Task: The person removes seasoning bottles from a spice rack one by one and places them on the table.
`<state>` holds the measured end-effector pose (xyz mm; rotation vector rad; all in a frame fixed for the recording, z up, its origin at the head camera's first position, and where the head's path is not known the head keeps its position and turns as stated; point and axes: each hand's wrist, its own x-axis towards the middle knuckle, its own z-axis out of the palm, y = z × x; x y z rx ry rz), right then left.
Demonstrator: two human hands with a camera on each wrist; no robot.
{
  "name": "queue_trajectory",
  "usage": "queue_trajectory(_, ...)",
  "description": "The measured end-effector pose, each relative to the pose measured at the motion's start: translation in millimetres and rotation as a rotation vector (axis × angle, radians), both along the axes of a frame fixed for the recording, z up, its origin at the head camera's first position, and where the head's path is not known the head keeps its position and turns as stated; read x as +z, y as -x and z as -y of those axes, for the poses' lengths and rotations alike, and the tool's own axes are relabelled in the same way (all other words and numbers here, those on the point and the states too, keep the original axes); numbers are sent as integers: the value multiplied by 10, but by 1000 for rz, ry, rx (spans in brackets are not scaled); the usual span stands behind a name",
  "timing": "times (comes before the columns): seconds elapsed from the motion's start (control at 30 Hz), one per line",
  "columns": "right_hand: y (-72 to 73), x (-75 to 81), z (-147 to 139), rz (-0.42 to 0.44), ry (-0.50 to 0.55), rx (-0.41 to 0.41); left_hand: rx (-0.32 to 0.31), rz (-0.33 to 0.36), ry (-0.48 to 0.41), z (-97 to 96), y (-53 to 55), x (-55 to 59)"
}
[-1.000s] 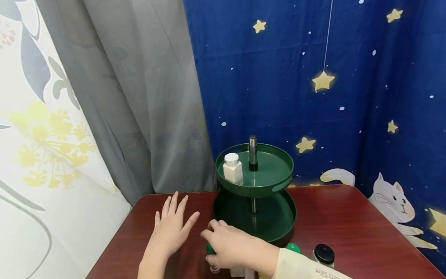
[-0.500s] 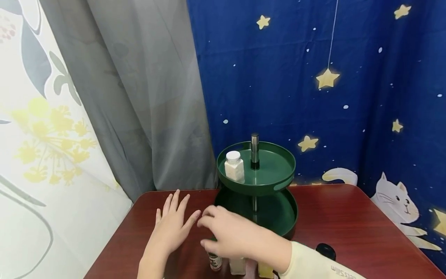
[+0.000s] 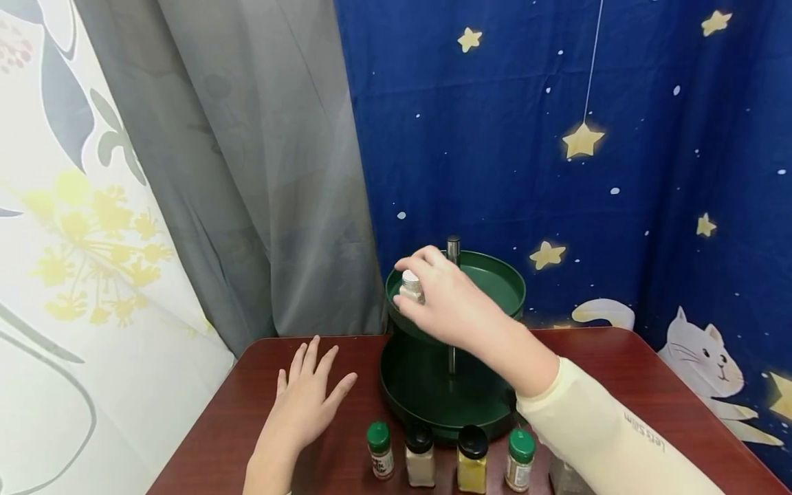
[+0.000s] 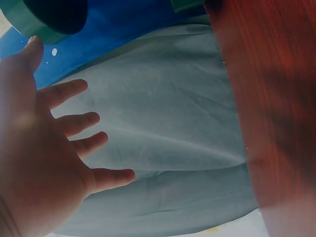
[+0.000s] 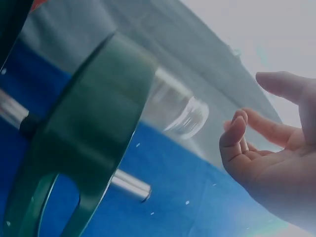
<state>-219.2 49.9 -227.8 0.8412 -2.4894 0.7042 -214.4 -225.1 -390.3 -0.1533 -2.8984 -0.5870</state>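
Note:
A small jar point(image 3: 410, 294) with a white lid stands upright on the upper tier of a green two-tier round tray point(image 3: 495, 278). My right hand point(image 3: 454, 306) is at this jar, bent fingers and thumb on either side of its lid in the head view. In the right wrist view a gap shows between the right hand point(image 5: 276, 153) and the jar point(image 5: 177, 106), and nothing is in its fingers. To the left of the tray, my left hand point(image 3: 302, 405) is over the table with its fingers spread; it holds nothing, as the left wrist view of this hand point(image 4: 54, 143) also shows.
In front of the tray stand a green-capped bottle point(image 3: 380, 454), a black-capped jar point(image 3: 421, 460), a yellow jar point(image 3: 472, 467) and another green-capped bottle point(image 3: 520, 464). A further jar point(image 3: 564, 478) is partly behind my right sleeve. A metal post point(image 3: 454, 251) rises through the tray.
My right hand has moved up and away from the bottles at the front to the white-lidded jar on the upper tier. The front bottles show more fully. My left hand has kept its place.

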Motion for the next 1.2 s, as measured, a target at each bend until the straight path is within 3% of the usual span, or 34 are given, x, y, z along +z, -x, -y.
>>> queue_trajectory(0.17,198,48,24,105,-38,-107,2,1,-7,15,-23,-1)
queue_trajectory(0.33,293,18,81,182,-67,-142,6,-5,-15,37,-44,-1)
queue_trajectory(0.63,377,-29,96,97,-103,-173,-4,-11,-33,29,-32,41)
queue_trajectory(1.2,374,-54,71,85,-124,-143,-30,18,-34,-30,-35,33)
